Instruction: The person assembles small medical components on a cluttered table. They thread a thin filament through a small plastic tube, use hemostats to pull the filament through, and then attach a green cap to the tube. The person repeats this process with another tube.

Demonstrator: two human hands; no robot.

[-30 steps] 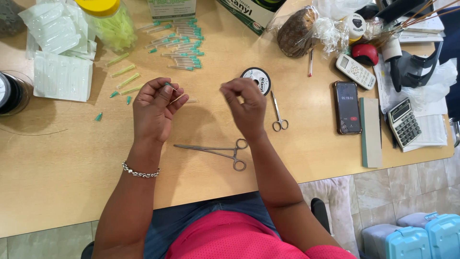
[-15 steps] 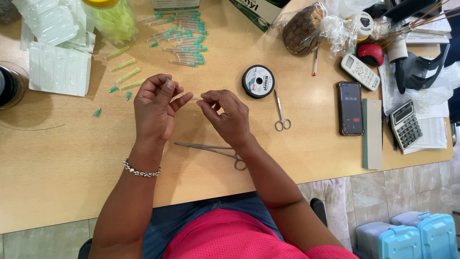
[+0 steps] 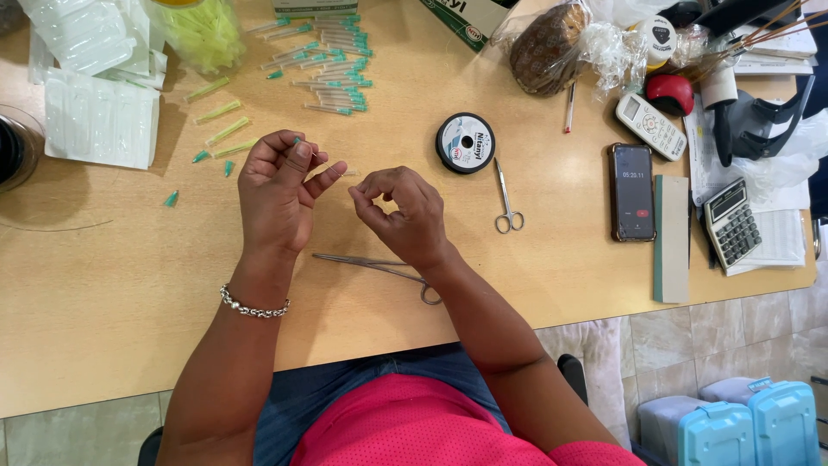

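Both hands pinch shut: left hand (image 3: 280, 185) on a green-tipped needle (image 3: 297, 142), right hand (image 3: 401, 211) on thread.

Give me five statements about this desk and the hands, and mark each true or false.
1. The left hand pinches a small green-tipped needle. True.
2. The small scissors lie right of the thread spool. True.
3. The right hand grips the long metal forceps. False: they lie on the wooden table, partly under that hand.
4. A bracelet sits on the right wrist. False: on the left.
5. The phone lies left of the calculator. True.
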